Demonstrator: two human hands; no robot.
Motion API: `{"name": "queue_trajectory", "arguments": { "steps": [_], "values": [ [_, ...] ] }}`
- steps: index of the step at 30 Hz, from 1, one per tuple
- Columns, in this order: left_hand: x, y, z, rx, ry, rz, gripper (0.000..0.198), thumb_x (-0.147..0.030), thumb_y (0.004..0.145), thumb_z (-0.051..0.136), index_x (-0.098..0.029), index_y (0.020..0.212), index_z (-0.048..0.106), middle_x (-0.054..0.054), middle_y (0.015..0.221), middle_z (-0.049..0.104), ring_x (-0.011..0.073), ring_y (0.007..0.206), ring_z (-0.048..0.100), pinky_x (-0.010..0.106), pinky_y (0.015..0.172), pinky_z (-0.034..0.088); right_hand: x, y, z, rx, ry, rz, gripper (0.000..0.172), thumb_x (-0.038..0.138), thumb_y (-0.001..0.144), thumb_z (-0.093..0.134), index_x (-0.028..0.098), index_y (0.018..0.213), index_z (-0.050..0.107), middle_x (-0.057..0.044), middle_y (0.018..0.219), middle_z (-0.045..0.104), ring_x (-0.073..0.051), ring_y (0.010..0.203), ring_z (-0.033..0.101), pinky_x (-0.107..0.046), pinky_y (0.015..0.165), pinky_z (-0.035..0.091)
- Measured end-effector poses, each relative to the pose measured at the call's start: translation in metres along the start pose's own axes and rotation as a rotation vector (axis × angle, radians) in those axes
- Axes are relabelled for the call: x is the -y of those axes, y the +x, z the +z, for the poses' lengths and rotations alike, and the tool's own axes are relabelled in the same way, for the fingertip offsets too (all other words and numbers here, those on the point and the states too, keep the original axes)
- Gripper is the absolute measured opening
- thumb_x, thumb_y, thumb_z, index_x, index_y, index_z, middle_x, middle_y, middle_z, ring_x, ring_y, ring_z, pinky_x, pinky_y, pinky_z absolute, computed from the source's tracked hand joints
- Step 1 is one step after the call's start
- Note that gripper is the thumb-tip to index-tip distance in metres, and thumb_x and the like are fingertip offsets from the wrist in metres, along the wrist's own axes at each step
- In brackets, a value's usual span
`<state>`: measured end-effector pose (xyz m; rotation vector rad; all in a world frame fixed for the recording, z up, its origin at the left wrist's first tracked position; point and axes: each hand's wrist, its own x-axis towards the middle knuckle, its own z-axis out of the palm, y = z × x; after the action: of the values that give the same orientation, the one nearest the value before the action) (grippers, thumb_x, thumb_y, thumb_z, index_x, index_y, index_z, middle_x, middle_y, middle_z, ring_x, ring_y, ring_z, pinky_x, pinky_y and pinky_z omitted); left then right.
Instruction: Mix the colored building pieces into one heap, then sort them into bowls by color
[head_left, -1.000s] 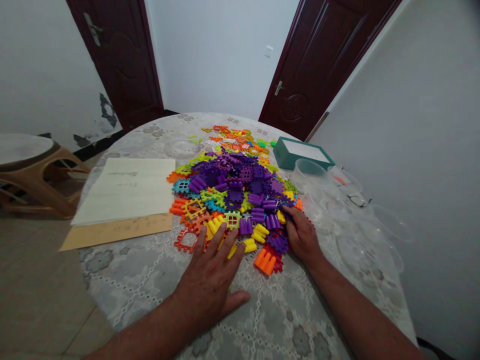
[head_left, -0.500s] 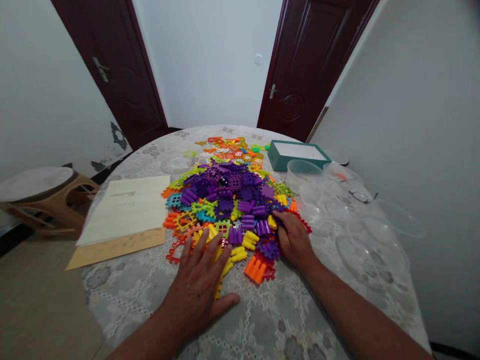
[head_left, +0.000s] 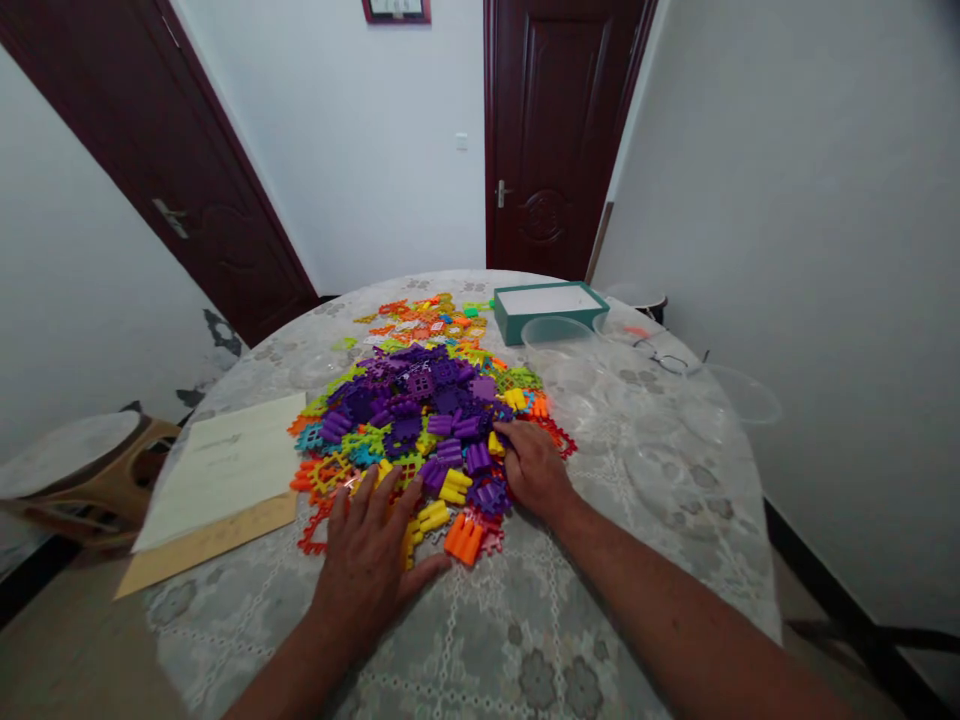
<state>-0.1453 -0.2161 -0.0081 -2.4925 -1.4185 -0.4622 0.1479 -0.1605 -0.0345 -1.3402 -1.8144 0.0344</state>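
"What is nearest you?"

"My left hand [head_left: 367,545], palm down, its fingers slightly apart over the near left edge of a heap of notched and ridged plastic pieces [head_left: 420,400]. Just past its thumb, a ridged orange plastic piece [head_left: 463,540] lies on the round, grey-and-white flowered table [head_left: 525,610]."

"And your right hand [head_left: 536,467]?"

"It is at the heap's right side, fingers curled beside a small yellow plastic piece [head_left: 496,446]. I cannot tell whether they pinch anything."

"How does the heap lie?"

"In front of both my hands, purple on top, with yellow, green, blue and orange showing around it. Cream paper [head_left: 225,455] lies to its left; clear plastic tubs [head_left: 559,345] stand to its right."

"Farther off?"

"A green box with a white top [head_left: 547,305], then a dark red door [head_left: 566,130]."
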Motion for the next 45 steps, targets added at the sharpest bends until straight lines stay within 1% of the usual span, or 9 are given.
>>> {"name": "queue_trajectory", "arguments": {
  "steps": [6,9,13,20,24,29,33,37,45],
  "values": [
    [-0.005,0.003,0.004,-0.032,0.035,-0.021,0.079,-0.069,0.093,0.062,-0.024,0.157,0.050,0.017,0.157,0.055,0.0421,0.151,0.040,0.066,0.126,0.021,-0.003,-0.001,0.005,0.051,-0.019,-0.006,0.057,0.002,0.082,0.050,0.015,0.135,0.068,-0.015,0.129,0.071,-0.029,0.125,0.061,-0.051,0.116,0.045],
    [-0.005,0.003,0.003,-0.029,0.038,-0.030,0.081,-0.070,0.092,0.063,-0.025,0.158,0.050,0.015,0.157,0.055,0.0407,0.151,0.041,0.063,0.126,0.024,-0.005,0.001,0.005,0.066,0.005,-0.010,0.054,0.004,0.085,0.049,0.014,0.135,0.068,-0.015,0.127,0.071,-0.028,0.121,0.063,-0.049,0.115,0.047],
    [-0.015,0.012,0.003,-0.018,0.042,-0.067,0.084,-0.073,0.089,0.064,-0.028,0.158,0.049,0.015,0.155,0.057,0.0416,0.149,0.043,0.063,0.124,0.029,-0.007,0.005,0.005,0.012,0.071,0.020,0.048,0.006,0.090,0.047,0.014,0.130,0.071,-0.015,0.127,0.073,-0.028,0.123,0.064,-0.048,0.115,0.048],
    [-0.052,0.054,0.006,0.018,0.013,-0.178,0.078,-0.061,0.094,0.064,-0.021,0.158,0.048,0.017,0.157,0.055,0.0429,0.148,0.045,0.065,0.122,0.032,-0.009,0.012,-0.004,-0.055,0.189,0.155,0.043,0.010,0.090,0.048,0.015,0.123,0.075,-0.014,0.130,0.073,-0.026,0.128,0.065,-0.046,0.119,0.046],
    [-0.069,0.084,0.010,-0.035,-0.050,-0.186,0.060,-0.054,0.100,0.057,-0.024,0.152,0.055,0.015,0.158,0.055,0.0398,0.149,0.044,0.064,0.123,0.031,-0.008,0.015,-0.007,-0.060,0.229,0.185,0.040,0.015,0.092,0.048,0.015,0.120,0.077,-0.014,0.132,0.072,-0.026,0.129,0.064,-0.046,0.120,0.045],
    [-0.084,0.106,0.018,-0.072,-0.137,-0.186,0.052,-0.048,0.104,0.053,-0.020,0.147,0.057,0.017,0.149,0.061,0.0360,0.140,0.052,0.062,0.120,0.036,-0.007,0.017,-0.008,-0.078,0.264,0.199,0.040,0.018,0.094,0.048,0.018,0.122,0.076,-0.013,0.134,0.071,-0.026,0.130,0.063,-0.047,0.120,0.045],
    [-0.083,0.104,0.019,-0.085,-0.197,-0.135,0.050,-0.045,0.104,0.055,-0.019,0.147,0.057,0.017,0.146,0.062,0.0339,0.139,0.053,0.057,0.120,0.037,-0.004,0.015,-0.013,-0.092,0.297,0.185,0.036,0.025,0.098,0.049,0.018,0.123,0.075,-0.014,0.134,0.071,-0.026,0.130,0.063,-0.048,0.119,0.046],
    [-0.077,0.097,0.012,-0.041,-0.246,-0.063,0.044,-0.042,0.102,0.058,-0.020,0.141,0.060,0.014,0.134,0.067,0.0304,0.125,0.060,0.051,0.111,0.045,0.004,0.011,-0.014,0.009,0.282,0.042,0.036,0.028,0.099,0.055,0.020,0.131,0.071,-0.013,0.140,0.068,-0.027,0.135,0.060,-0.049,0.121,0.044],
    [-0.065,0.095,0.004,-0.024,-0.249,-0.099,0.027,-0.035,0.099,0.061,-0.019,0.120,0.067,0.012,0.112,0.068,0.0288,0.112,0.062,0.047,0.104,0.049,0.007,0.009,-0.008,0.062,0.168,-0.049,0.030,0.030,0.101,0.061,0.022,0.128,0.072,-0.013,0.131,0.072,-0.028,0.127,0.064,-0.049,0.117,0.048]
  ]
}}
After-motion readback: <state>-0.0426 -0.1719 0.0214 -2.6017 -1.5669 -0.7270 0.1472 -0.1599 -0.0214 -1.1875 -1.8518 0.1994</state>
